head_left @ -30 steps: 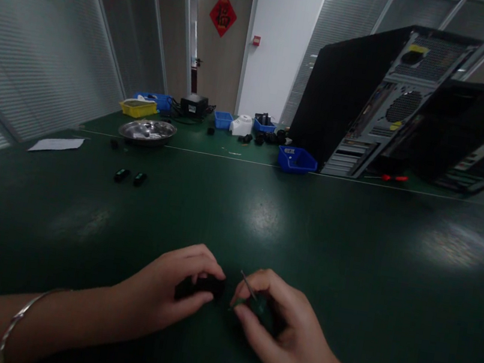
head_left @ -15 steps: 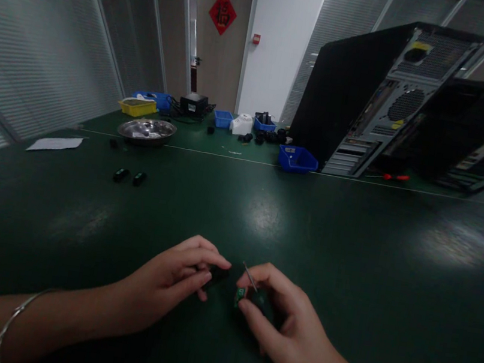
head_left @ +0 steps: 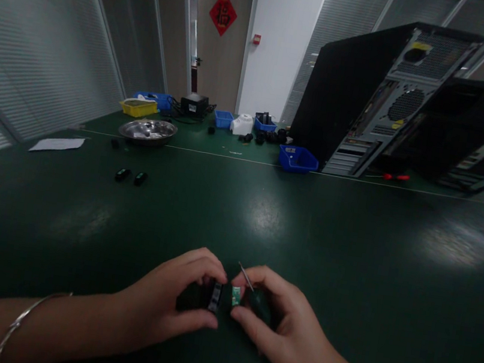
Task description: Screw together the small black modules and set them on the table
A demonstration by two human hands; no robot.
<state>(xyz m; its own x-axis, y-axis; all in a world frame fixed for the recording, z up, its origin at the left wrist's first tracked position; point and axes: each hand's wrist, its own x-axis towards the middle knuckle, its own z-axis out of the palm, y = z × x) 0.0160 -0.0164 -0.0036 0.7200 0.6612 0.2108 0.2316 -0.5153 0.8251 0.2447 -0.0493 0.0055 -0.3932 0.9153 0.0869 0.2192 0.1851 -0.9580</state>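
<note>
My left hand [head_left: 169, 304] is closed around a small black casing [head_left: 202, 295], its open end turned toward the right hand. My right hand [head_left: 277, 326] pinches a small green circuit board [head_left: 236, 295] just beside that open end, and a thin metal rod [head_left: 246, 277] sticks up from between its fingers. The board and the casing are almost touching, low over the dark green table [head_left: 350, 246]. A thin silver bracelet [head_left: 29, 313] circles my left wrist.
Two small black parts [head_left: 130, 176] lie to the far left. Further back are a metal bowl [head_left: 148, 130], a sheet of paper [head_left: 57, 144], blue bins [head_left: 297, 159], a yellow bin [head_left: 138, 107] and two open computer towers [head_left: 372, 98], with a red-handled tool [head_left: 395, 177].
My left hand has turned the black casing so its open end faces right. The right hand has brought the green board up close to it. Both hands stayed in the same spot.
</note>
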